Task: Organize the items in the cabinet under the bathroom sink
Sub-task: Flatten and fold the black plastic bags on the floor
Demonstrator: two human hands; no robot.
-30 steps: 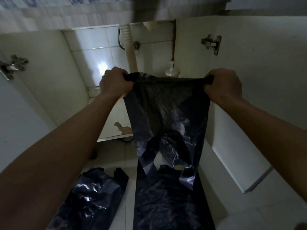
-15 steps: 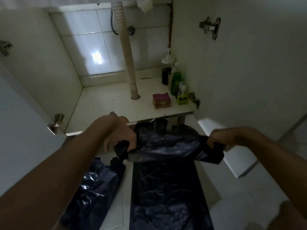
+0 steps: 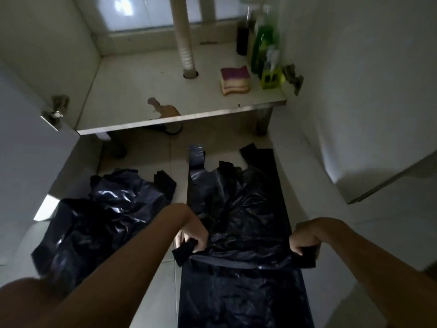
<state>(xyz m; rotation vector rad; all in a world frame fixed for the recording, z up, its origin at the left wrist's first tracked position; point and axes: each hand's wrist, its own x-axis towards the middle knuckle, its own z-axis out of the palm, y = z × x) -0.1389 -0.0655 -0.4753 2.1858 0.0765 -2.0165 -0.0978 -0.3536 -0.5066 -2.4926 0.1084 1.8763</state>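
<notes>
Dim, grey light fills the scene, with a soft glare spot on the back wall tiles (image 3: 123, 5) and a bright patch on the open right door (image 3: 331, 176). Wide-angle distortion bends the edges; the upper area is blurred, and the black bags (image 3: 236, 209) show faint sheen.

Sponge (image 3: 234, 80) on cabinet floor (image 3: 142, 91), right of pipe (image 3: 185, 43), left of bottles (image 3: 264, 43).

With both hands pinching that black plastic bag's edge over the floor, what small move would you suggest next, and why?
Probably lower the pinched edge and let go. The left hand and right hand grip corners of the black plastic bag, whose handles already lie flat on the tiled floor, over another flat bag.
</notes>
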